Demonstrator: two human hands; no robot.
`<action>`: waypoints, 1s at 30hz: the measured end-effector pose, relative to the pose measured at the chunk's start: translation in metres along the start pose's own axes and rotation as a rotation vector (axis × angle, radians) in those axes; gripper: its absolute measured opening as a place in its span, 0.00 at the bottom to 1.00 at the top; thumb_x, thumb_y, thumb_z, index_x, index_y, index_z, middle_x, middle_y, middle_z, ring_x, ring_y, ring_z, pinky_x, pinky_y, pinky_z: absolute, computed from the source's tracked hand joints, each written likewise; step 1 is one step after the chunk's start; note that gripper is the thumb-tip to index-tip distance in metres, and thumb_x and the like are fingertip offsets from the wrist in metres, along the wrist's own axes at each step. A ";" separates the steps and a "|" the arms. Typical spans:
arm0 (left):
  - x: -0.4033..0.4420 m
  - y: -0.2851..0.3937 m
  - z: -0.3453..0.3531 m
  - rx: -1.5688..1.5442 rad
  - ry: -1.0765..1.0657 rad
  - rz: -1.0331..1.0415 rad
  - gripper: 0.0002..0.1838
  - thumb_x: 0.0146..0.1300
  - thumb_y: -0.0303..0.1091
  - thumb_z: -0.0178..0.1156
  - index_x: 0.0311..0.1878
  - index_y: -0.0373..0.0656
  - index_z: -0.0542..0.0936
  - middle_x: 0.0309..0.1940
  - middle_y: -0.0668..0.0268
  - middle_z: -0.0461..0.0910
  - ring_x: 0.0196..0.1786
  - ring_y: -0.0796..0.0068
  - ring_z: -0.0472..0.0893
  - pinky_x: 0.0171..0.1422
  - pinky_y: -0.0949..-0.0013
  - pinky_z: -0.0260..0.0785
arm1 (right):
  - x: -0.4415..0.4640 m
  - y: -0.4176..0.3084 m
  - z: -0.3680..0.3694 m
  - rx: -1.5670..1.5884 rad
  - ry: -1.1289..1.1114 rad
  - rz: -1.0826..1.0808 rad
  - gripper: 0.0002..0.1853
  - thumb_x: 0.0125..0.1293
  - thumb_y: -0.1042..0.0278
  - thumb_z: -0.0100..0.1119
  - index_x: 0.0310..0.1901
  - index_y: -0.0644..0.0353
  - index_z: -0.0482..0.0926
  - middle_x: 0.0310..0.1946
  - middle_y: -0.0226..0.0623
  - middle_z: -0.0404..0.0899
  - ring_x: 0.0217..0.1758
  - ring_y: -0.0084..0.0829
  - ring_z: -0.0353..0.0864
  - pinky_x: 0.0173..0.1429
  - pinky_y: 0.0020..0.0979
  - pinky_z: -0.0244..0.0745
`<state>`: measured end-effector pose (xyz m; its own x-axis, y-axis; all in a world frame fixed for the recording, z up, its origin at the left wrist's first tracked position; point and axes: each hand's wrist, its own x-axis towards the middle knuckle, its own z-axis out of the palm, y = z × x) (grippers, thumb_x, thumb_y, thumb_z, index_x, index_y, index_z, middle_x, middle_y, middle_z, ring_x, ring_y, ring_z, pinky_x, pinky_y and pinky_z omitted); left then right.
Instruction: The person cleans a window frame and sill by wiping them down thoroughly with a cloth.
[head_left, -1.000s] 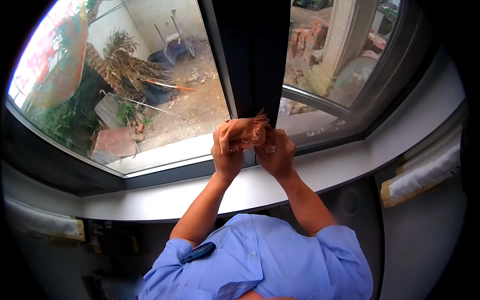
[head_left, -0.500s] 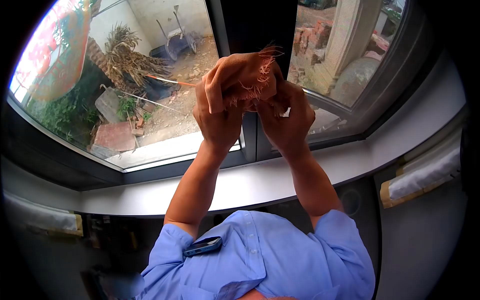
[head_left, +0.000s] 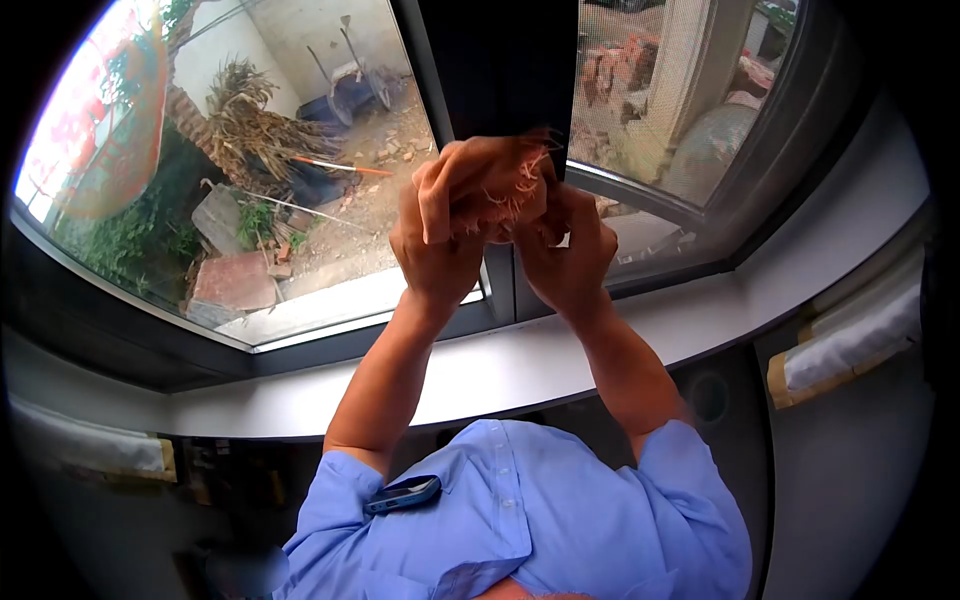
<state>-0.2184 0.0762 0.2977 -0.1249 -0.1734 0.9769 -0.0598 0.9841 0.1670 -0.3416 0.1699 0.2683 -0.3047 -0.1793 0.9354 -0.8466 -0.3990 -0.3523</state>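
Observation:
A crumpled orange-pink cloth point(head_left: 485, 185) with frayed, stringy edges is held up in front of the dark window frame. My left hand point(head_left: 435, 260) is closed on its left side, and a fold hangs over the fingers. On the right, my right hand point(head_left: 570, 250) pinches the lower right part of the cloth, with a small pale bit showing by its fingers. The two hands are close together, and the cloth hides some of the fingertips.
Behind the hands are a glass pane point(head_left: 330, 220) and a screened pane point(head_left: 665, 110) with a dark post between them. A white sill point(head_left: 490, 375) curves below. A phone-like device point(head_left: 405, 493) sits at the blue shirt point(head_left: 500, 520).
Both hands first rose with the cloth and came nearer the camera, then dropped slightly. The cloth stays in both hands throughout.

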 end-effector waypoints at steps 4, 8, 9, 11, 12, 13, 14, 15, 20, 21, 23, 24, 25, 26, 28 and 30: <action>0.027 0.008 -0.002 0.047 0.035 -0.046 0.29 0.62 0.37 0.75 0.66 0.49 0.78 0.56 0.59 0.82 0.54 0.57 0.87 0.50 0.61 0.84 | 0.024 -0.003 0.010 0.081 0.087 -0.070 0.20 0.65 0.67 0.78 0.52 0.63 0.77 0.28 0.33 0.84 0.27 0.17 0.82 0.32 0.22 0.76; -0.050 -0.001 -0.001 0.013 -0.081 -0.080 0.32 0.58 0.28 0.75 0.66 0.52 0.75 0.61 0.58 0.81 0.54 0.52 0.87 0.47 0.58 0.85 | -0.040 0.006 -0.002 -0.067 -0.029 0.011 0.22 0.63 0.65 0.79 0.52 0.62 0.77 0.29 0.36 0.86 0.28 0.27 0.87 0.33 0.28 0.81; -0.073 -0.004 0.000 0.007 -0.113 -0.080 0.31 0.58 0.25 0.73 0.66 0.52 0.75 0.60 0.58 0.81 0.52 0.52 0.88 0.45 0.58 0.85 | -0.061 0.011 -0.004 -0.086 -0.067 0.037 0.22 0.62 0.64 0.80 0.51 0.61 0.78 0.28 0.38 0.86 0.27 0.35 0.90 0.32 0.31 0.83; -0.108 -0.011 0.000 0.041 -0.190 -0.100 0.29 0.59 0.23 0.70 0.65 0.50 0.76 0.60 0.58 0.82 0.48 0.53 0.89 0.41 0.61 0.85 | -0.099 0.020 -0.008 -0.068 -0.111 0.111 0.22 0.62 0.64 0.80 0.52 0.62 0.78 0.29 0.39 0.86 0.28 0.37 0.90 0.32 0.32 0.83; -0.115 -0.015 0.000 0.042 -0.222 -0.104 0.29 0.59 0.23 0.70 0.64 0.49 0.77 0.61 0.58 0.82 0.47 0.53 0.89 0.40 0.61 0.85 | -0.108 0.022 -0.009 -0.051 -0.162 0.190 0.23 0.62 0.65 0.79 0.52 0.62 0.78 0.29 0.40 0.86 0.28 0.38 0.90 0.33 0.33 0.83; -0.108 -0.012 -0.002 0.043 -0.223 -0.105 0.29 0.59 0.23 0.70 0.64 0.49 0.77 0.61 0.58 0.82 0.47 0.53 0.89 0.40 0.61 0.85 | -0.089 0.023 -0.004 -0.008 -0.108 0.126 0.22 0.63 0.66 0.79 0.53 0.62 0.79 0.28 0.38 0.85 0.27 0.35 0.89 0.32 0.32 0.82; -0.089 -0.009 -0.001 0.026 -0.177 -0.093 0.28 0.59 0.23 0.70 0.64 0.48 0.77 0.60 0.57 0.82 0.48 0.53 0.89 0.41 0.61 0.85 | -0.065 0.019 -0.002 -0.008 -0.108 0.125 0.22 0.63 0.66 0.79 0.53 0.62 0.79 0.28 0.38 0.85 0.27 0.35 0.89 0.32 0.32 0.82; -0.063 -0.003 -0.001 0.010 -0.134 -0.085 0.28 0.59 0.23 0.70 0.64 0.47 0.78 0.60 0.57 0.82 0.49 0.53 0.89 0.43 0.61 0.85 | -0.041 0.010 -0.003 -0.013 -0.103 0.099 0.22 0.63 0.64 0.79 0.53 0.62 0.79 0.28 0.38 0.85 0.27 0.34 0.89 0.32 0.31 0.82; 0.042 -0.001 0.002 -0.155 0.047 -0.064 0.31 0.65 0.39 0.75 0.70 0.48 0.76 0.58 0.57 0.84 0.53 0.58 0.88 0.52 0.63 0.82 | 0.044 -0.008 0.008 -0.017 0.053 -0.065 0.23 0.64 0.58 0.79 0.52 0.61 0.80 0.30 0.36 0.87 0.29 0.32 0.91 0.32 0.30 0.83; 0.046 0.000 0.003 -0.142 0.061 -0.051 0.31 0.65 0.40 0.74 0.70 0.48 0.76 0.58 0.57 0.83 0.53 0.58 0.88 0.51 0.63 0.82 | 0.052 -0.010 0.009 0.009 0.101 -0.106 0.24 0.64 0.57 0.79 0.52 0.61 0.80 0.30 0.36 0.88 0.30 0.32 0.91 0.33 0.30 0.83; 0.038 0.000 0.004 -0.128 0.077 -0.037 0.31 0.66 0.41 0.74 0.70 0.49 0.76 0.58 0.57 0.83 0.54 0.58 0.87 0.51 0.63 0.82 | 0.045 -0.007 0.009 -0.001 0.096 -0.087 0.23 0.64 0.58 0.79 0.53 0.61 0.80 0.31 0.37 0.88 0.31 0.34 0.92 0.34 0.31 0.84; 0.017 -0.001 0.003 -0.083 0.057 0.029 0.31 0.65 0.40 0.74 0.69 0.49 0.75 0.58 0.57 0.83 0.55 0.56 0.87 0.51 0.62 0.82 | 0.036 -0.005 0.009 -0.009 0.087 -0.064 0.23 0.64 0.58 0.79 0.53 0.61 0.80 0.32 0.39 0.88 0.32 0.35 0.92 0.35 0.32 0.84; 0.003 -0.004 0.002 -0.037 0.041 0.100 0.31 0.65 0.40 0.74 0.69 0.49 0.75 0.59 0.56 0.82 0.55 0.55 0.87 0.51 0.60 0.82 | 0.022 -0.003 0.010 -0.004 0.088 -0.069 0.23 0.64 0.58 0.79 0.53 0.61 0.80 0.32 0.39 0.88 0.32 0.35 0.92 0.35 0.32 0.84; -0.003 -0.004 0.001 0.004 0.021 0.053 0.30 0.65 0.37 0.73 0.69 0.49 0.74 0.60 0.54 0.82 0.56 0.50 0.86 0.51 0.58 0.83 | -0.003 -0.001 0.005 -0.039 0.028 -0.020 0.22 0.64 0.60 0.78 0.54 0.61 0.80 0.34 0.40 0.88 0.33 0.37 0.92 0.36 0.33 0.85; -0.072 -0.015 -0.003 0.024 -0.124 -0.046 0.34 0.61 0.28 0.72 0.70 0.48 0.71 0.62 0.51 0.81 0.56 0.46 0.85 0.49 0.55 0.84 | -0.059 0.008 -0.002 -0.063 -0.081 0.069 0.22 0.65 0.63 0.77 0.56 0.61 0.79 0.36 0.43 0.87 0.33 0.40 0.92 0.37 0.36 0.85; -0.141 -0.028 0.006 -0.050 -0.140 -0.079 0.35 0.55 0.21 0.73 0.66 0.47 0.70 0.59 0.50 0.81 0.56 0.45 0.85 0.50 0.54 0.84 | -0.122 0.026 -0.006 -0.062 -0.157 0.158 0.23 0.65 0.65 0.76 0.57 0.61 0.78 0.37 0.44 0.87 0.33 0.42 0.91 0.38 0.37 0.85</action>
<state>-0.2051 0.0729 0.1540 -0.2589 -0.2507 0.9328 -0.0256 0.9672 0.2529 -0.3285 0.1866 0.1454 -0.3679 -0.3752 0.8508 -0.8202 -0.3001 -0.4870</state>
